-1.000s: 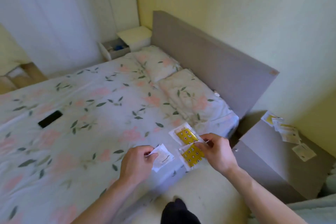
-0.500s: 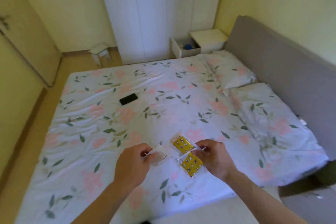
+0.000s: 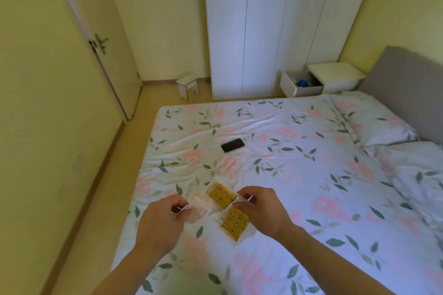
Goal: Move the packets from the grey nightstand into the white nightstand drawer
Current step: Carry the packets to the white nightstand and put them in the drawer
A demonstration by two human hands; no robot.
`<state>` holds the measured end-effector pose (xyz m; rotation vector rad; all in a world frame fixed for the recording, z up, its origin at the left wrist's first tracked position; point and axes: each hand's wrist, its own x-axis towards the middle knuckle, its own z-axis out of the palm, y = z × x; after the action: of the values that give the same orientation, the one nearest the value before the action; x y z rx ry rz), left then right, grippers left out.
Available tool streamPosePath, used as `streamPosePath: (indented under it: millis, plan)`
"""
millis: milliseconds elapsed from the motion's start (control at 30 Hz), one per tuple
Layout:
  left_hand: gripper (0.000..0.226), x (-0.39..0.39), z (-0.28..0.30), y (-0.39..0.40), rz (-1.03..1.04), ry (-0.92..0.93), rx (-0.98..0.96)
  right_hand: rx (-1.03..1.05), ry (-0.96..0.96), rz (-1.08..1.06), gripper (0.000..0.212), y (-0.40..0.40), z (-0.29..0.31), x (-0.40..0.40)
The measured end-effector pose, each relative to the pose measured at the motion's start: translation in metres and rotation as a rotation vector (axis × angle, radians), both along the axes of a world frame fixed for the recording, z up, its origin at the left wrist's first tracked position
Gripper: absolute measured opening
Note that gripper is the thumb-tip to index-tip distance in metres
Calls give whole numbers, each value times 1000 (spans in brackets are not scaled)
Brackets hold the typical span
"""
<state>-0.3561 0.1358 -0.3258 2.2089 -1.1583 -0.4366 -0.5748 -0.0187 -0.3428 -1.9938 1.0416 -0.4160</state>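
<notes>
My right hand [image 3: 261, 208] pinches two yellow patterned packets, an upper packet [image 3: 221, 195] and a lower packet [image 3: 234, 223], by their clear edges over the bed. My left hand [image 3: 160, 221] pinches a white packet [image 3: 200, 211] beside them. The white nightstand [image 3: 335, 76] stands at the far side of the bed by the grey headboard, and its drawer [image 3: 299, 85] is pulled open with something blue inside. The grey nightstand is out of view.
A floral bed [image 3: 299, 175] fills the space between me and the white nightstand. A black phone [image 3: 232, 145] lies on it. A white wardrobe [image 3: 263, 31] stands behind, a small stool [image 3: 188, 84] sits near a door [image 3: 100, 43] at the left.
My view has swung left, away from the grey nightstand and toward the wardrobe and white nightstand. Both hands keep holding their packets in front of me.
</notes>
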Motion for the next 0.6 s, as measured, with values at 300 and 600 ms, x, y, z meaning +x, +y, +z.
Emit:
streamPosePath:
  millis: [300,600]
  plan:
    - [12,143,-22,83,-221,88,-19,-21,51,-214,2,143,12,101]
    - [21,226,-16,72,-355,100,-28,-15,81,-395,12,178,19,170]
